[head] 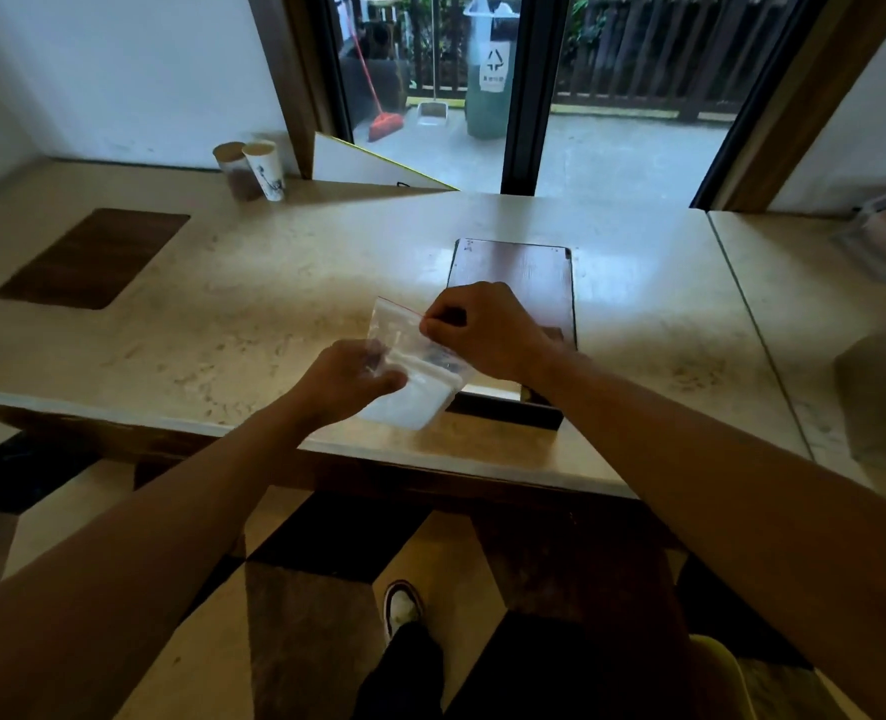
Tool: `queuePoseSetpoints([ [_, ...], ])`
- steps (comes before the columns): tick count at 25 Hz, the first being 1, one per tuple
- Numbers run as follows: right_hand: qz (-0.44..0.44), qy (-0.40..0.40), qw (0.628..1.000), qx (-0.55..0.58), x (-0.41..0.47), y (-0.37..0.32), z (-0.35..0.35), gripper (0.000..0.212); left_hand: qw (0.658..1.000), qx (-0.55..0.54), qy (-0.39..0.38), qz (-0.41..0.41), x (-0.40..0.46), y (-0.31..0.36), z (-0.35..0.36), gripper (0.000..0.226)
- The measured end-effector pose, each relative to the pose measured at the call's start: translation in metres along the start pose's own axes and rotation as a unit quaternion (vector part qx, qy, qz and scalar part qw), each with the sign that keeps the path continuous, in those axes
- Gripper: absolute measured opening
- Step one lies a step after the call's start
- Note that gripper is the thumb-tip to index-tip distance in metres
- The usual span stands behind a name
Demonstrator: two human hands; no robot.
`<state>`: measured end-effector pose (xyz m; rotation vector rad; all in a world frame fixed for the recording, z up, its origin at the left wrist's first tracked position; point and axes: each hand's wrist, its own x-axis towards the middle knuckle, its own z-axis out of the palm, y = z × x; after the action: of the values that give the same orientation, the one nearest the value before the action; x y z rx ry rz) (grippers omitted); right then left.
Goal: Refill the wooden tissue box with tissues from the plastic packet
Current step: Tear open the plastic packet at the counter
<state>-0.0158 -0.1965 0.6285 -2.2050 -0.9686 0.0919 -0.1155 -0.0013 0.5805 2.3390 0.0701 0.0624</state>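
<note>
The plastic packet (410, 366), held above the bench (254, 304) just at seven o'clock of the wooden tissue box (516, 283), is being opened, its side clasped in the left hand (352, 379) and its red-lined mouth pinched by the right hand (482, 330); next, the seal must be parted.

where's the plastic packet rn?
Head view, centre: the plastic packet is held above the counter's near edge between the left hand and right hand, just left of the wooden tissue box.

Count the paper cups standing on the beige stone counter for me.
2. A brown paper cup and a white printed paper cup stand side by side at the counter's far left, near the window frame. Others could be out of view.
</note>
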Motion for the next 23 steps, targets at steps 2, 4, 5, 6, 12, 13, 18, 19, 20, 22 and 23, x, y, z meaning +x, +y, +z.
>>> queuePoseSetpoints([
  [2,0.015,0.009,1.0,-0.015,0.028,0.006,0.015,0.014,1.0,-0.026,-0.006,0.005,0.024,-0.025,-0.008,0.02],
  [4,0.028,0.014,0.999,-0.03,0.053,0.008,0.03,0.014,0.997,-0.075,-0.011,-0.03,0.045,-0.05,-0.015,0.011],
  [5,0.039,0.017,0.999,-0.03,0.063,0.009,0.038,0.014,0.993,-0.098,-0.015,-0.056,0.055,-0.063,-0.018,0.013],
  [6,0.051,0.021,0.998,-0.027,0.072,0.01,0.047,0.013,0.989,-0.119,-0.021,-0.079,0.064,-0.074,-0.019,0.02],
  [12,0.082,0.004,0.996,-0.022,0.101,0.019,0.093,0.014,0.976,-0.16,-0.032,-0.146,0.097,-0.123,0.006,0.018],
  [13,0.084,0.002,0.996,-0.022,0.103,0.021,0.098,0.014,0.972,-0.172,-0.022,-0.157,0.1,-0.129,0.01,0.018],
  [18,0.107,-0.025,0.994,-0.007,0.11,0.04,0.118,0.015,0.952,-0.212,0.03,-0.217,0.108,-0.148,0.023,0.042],
  [19,0.115,-0.03,0.993,0.001,0.109,0.043,0.121,0.015,0.953,-0.202,0.048,-0.219,0.109,-0.147,0.024,0.042],
  [20,0.125,-0.035,0.991,0.012,0.109,0.046,0.123,0.015,0.955,-0.184,0.074,-0.221,0.11,-0.145,0.024,0.042],
  [22,0.143,-0.045,0.988,0.032,0.11,0.051,0.124,0.016,0.946,-0.157,0.15,-0.242,0.109,-0.135,0.021,0.036],
  [23,0.149,-0.047,0.987,0.043,0.11,0.054,0.123,0.016,0.936,-0.158,0.184,-0.256,0.108,-0.128,0.019,0.033],
])
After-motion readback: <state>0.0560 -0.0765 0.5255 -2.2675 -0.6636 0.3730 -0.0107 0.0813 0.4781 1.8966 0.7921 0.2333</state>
